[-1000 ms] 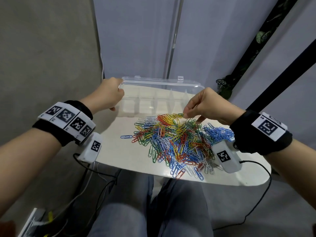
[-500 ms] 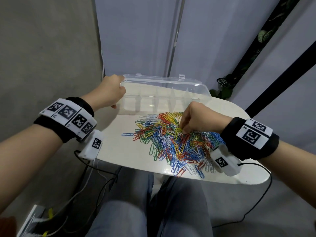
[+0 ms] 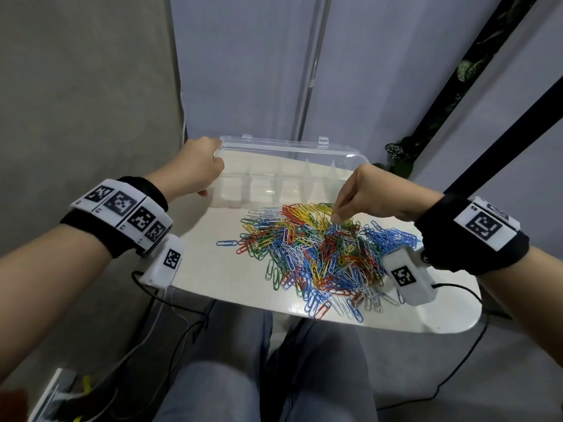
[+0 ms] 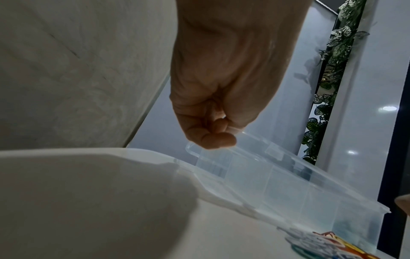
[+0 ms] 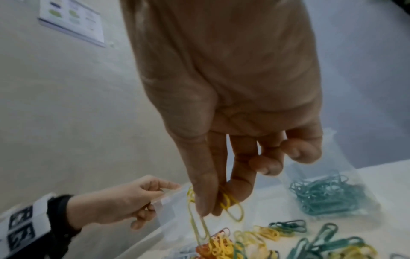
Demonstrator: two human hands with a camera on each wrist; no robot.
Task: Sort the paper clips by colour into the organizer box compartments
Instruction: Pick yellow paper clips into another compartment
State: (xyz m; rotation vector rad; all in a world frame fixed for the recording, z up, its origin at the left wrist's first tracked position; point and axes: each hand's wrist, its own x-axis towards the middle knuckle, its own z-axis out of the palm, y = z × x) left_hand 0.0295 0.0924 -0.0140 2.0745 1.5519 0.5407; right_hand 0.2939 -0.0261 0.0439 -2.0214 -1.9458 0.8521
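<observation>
A: What is the biggest thing here?

B: A white, glossy tabletop with rounded corners (image 3: 231, 278). Toward its twelve o'clock edge sits a clear plastic organizer box with a row of compartments (image 3: 274, 190), its transparent lid (image 3: 286, 146) raised behind it.

A: Is anything in the compartments?

B: From the head view they look bare. From the right wrist view a heap of green clips (image 5: 326, 194) lies behind clear plastic, but I cannot tell whether that is a compartment.

A: And the clips to be sorted?

B: A loose pile of coloured wire paper clips (image 3: 320, 257), red, yellow, green, blue and white, spreads over the middle of the table, just at six o'clock of the box. One blue paper clip (image 3: 227, 243) lies alone at nine o'clock of the pile.

A: The hands?

B: The left hand (image 3: 195, 172) is at the box's nine o'clock end, fingers curled round the lid's corner; the left wrist view shows fingertips (image 4: 218, 138) against the clear rim. The right hand (image 3: 371, 193) is above the pile's twelve o'clock side, thumb and forefinger (image 5: 204, 189) pinched together on a few yellow paper clips (image 5: 199, 226), which dangle just over the heap. Its other fingers are loosely curled.
</observation>
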